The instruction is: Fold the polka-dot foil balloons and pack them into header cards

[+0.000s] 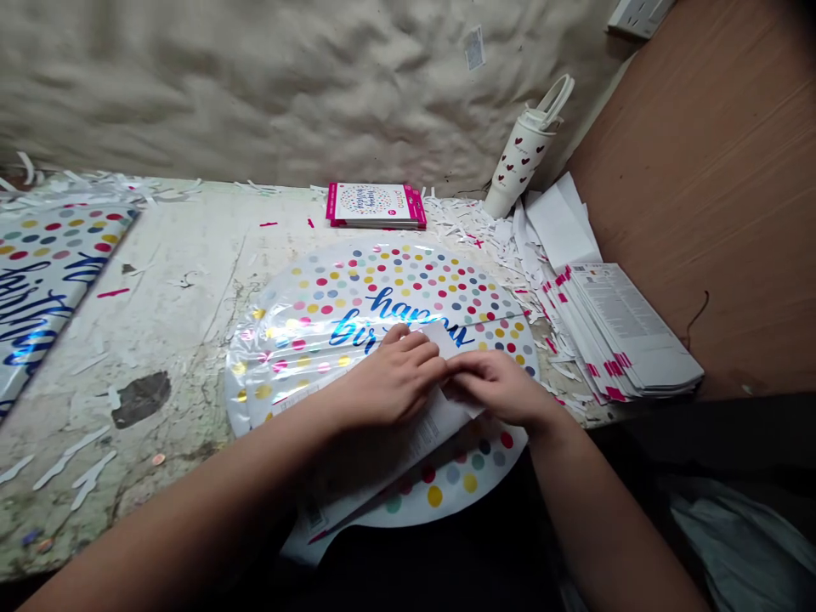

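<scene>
A round foil balloon (pixel 408 280), flat and dotted in many colours with blue "happy birthday" lettering, lies in front of me, its lettering partly covered. Across its lower half slants a white printed paper card (pixel 417 442) with small text and a barcode. My left hand (pixel 399 378) rests on the card, fingers curled over its upper edge. Close beside it, my right hand (pixel 501 387) pinches the card's right end. The two hands nearly touch, and they hide the part of the card between them.
Another dotted foil balloon (pixel 51 280) lies at the left. A stack of pink-edged balloon packets (pixel 376 206) sits at the back. On the right are a pile of printed cards (pixel 637 331) and a white heart-patterned tumbler (pixel 523 157). Paper scraps (pixel 456 223) litter the worn table (pixel 197 246).
</scene>
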The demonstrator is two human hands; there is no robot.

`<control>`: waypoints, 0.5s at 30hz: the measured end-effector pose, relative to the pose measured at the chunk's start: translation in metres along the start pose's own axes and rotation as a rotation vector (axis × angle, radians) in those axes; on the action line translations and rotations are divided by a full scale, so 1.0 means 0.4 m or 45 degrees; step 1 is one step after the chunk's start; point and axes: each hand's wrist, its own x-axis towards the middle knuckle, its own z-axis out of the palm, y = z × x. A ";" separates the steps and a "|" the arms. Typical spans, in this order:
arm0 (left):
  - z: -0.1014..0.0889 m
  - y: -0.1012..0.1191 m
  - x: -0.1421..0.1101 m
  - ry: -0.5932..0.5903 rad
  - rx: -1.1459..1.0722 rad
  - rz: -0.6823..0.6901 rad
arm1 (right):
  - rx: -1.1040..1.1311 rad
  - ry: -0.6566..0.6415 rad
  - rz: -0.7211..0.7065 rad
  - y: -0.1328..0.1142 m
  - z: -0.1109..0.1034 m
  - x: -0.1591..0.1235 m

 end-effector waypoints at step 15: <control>-0.098 0.026 -0.097 0.350 -1.546 -0.885 | 0.484 0.148 -0.292 -0.067 0.001 0.031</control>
